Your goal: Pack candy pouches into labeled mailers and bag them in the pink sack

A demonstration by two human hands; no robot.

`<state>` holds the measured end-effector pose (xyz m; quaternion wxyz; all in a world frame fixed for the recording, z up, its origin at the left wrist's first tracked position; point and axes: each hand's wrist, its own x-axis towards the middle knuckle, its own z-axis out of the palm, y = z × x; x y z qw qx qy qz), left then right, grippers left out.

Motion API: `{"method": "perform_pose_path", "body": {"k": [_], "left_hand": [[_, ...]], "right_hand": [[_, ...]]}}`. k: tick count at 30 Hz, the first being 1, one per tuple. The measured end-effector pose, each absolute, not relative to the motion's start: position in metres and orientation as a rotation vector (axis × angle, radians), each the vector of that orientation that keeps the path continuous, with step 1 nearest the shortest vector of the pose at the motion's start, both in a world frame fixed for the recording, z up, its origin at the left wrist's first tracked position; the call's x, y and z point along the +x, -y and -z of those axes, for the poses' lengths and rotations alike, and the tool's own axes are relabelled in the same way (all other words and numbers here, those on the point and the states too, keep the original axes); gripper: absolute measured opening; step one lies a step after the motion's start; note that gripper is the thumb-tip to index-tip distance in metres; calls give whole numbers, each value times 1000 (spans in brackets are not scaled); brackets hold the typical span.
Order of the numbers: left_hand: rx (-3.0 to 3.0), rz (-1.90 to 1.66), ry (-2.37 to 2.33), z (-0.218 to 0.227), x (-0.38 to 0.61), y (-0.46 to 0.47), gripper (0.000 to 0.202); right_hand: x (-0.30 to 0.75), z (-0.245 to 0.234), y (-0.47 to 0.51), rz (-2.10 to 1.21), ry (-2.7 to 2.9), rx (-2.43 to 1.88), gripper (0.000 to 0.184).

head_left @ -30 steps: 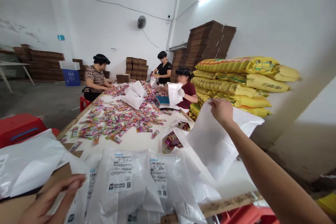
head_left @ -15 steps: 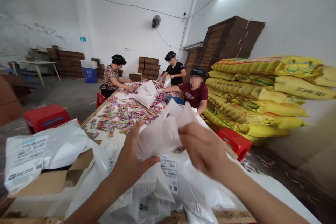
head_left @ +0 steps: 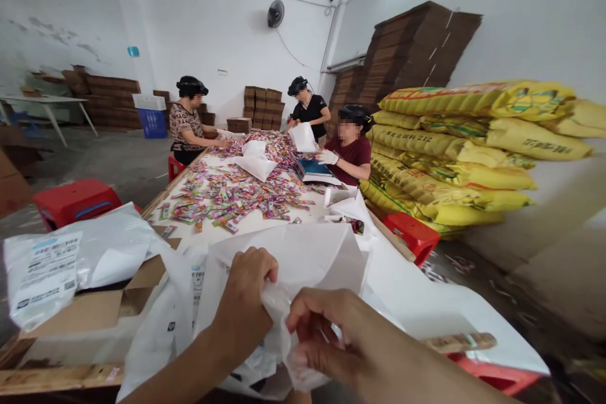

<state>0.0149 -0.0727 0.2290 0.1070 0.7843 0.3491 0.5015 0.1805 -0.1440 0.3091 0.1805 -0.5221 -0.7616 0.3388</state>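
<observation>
My left hand (head_left: 246, 303) and my right hand (head_left: 326, 331) are both closed on the edge of a white plastic mailer bag (head_left: 307, 259), low in the middle of the view. The bag lies flat ahead of my fingers on a pile of other white labelled mailer bags (head_left: 180, 322). The hands pinch the bag's near edge a few centimetres apart. Beyond it, colourful small candy packets (head_left: 237, 196) are spread over the long white table (head_left: 255, 221).
A cardboard box (head_left: 104, 315) with a labelled bag on it sits at my left. Three people work at the table's far end. Yellow sacks (head_left: 464, 139) are stacked on the right, with red stools (head_left: 71, 202) to the left and flattened cartons behind.
The right hand brought the white bag in from the right, the left hand rose to meet it, and both hands lowered it onto the pile while the view shifted.
</observation>
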Motion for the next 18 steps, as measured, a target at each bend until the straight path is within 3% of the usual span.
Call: {"method": "perform_pose_path", "body": {"k": [7,18], "left_hand": [[2213,-1290,-964,-235,17,80,18],[1902,-1177,-1129,-253,31,92,10]], "right_hand": [[164,-291,147,-601,2228,-1172,15],[163,-283,146,-696,2129,-1290,7]]}}
